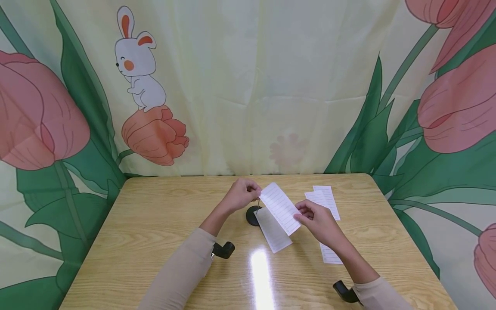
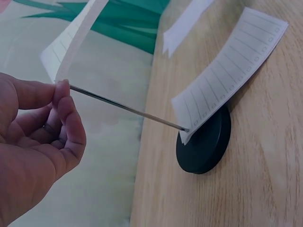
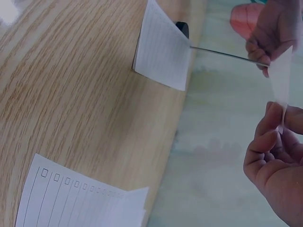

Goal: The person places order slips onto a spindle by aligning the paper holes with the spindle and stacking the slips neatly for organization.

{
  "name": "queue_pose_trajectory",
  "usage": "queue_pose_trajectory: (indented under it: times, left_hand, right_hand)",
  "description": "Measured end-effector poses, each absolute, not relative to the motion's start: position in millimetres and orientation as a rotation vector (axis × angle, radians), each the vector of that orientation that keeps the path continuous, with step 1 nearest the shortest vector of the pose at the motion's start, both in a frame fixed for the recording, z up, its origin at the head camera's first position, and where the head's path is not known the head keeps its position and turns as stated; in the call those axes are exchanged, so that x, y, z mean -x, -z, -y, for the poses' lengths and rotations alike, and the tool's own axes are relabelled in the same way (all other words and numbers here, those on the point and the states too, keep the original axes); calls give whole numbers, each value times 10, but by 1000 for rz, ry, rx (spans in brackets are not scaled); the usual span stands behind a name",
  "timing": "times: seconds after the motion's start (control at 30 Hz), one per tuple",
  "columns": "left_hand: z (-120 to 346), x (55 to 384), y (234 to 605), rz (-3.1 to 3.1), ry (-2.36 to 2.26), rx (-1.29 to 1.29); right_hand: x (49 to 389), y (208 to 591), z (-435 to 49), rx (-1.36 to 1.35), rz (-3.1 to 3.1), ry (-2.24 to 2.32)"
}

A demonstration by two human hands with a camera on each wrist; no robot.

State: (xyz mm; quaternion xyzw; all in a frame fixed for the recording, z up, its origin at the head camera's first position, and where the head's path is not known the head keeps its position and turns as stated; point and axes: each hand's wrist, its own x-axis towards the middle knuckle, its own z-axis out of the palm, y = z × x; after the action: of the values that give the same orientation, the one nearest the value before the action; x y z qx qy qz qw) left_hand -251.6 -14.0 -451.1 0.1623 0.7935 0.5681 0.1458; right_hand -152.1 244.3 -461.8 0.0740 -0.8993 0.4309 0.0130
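A bill spike stands near the back of the table, with a round black base (image 1: pixel 252 216) and a thin metal rod (image 2: pixel 128 109). Pierced slips (image 2: pixel 232 66) lie low on the rod, against the base. Higher up, a lined paper slip (image 1: pixel 280 209) is held between both hands. My left hand (image 1: pixel 241 194) pinches its upper corner with thumb and index finger, right at the rod's tip. At the slip's opposite end, my right hand (image 1: pixel 319 219) pinches the edge between thumb and fingers. The rod's very point is hidden by the left fingertips.
Loose lined slips (image 1: pixel 328 200) overlap on the table right of the spike, partly behind the right hand. Another slip (image 1: pixel 330 255) shows below that wrist. The wooden table (image 1: pixel 166 202) ends at a printed curtain (image 1: pixel 232 107).
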Motion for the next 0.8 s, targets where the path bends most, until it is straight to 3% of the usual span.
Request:
queue_pose_trajectory:
  times: [0.8]
  left_hand:
    - [182, 2555, 4755, -2370, -1521, -530]
  right_hand:
    - [1532, 4866, -2345, -197, 2913, -1325]
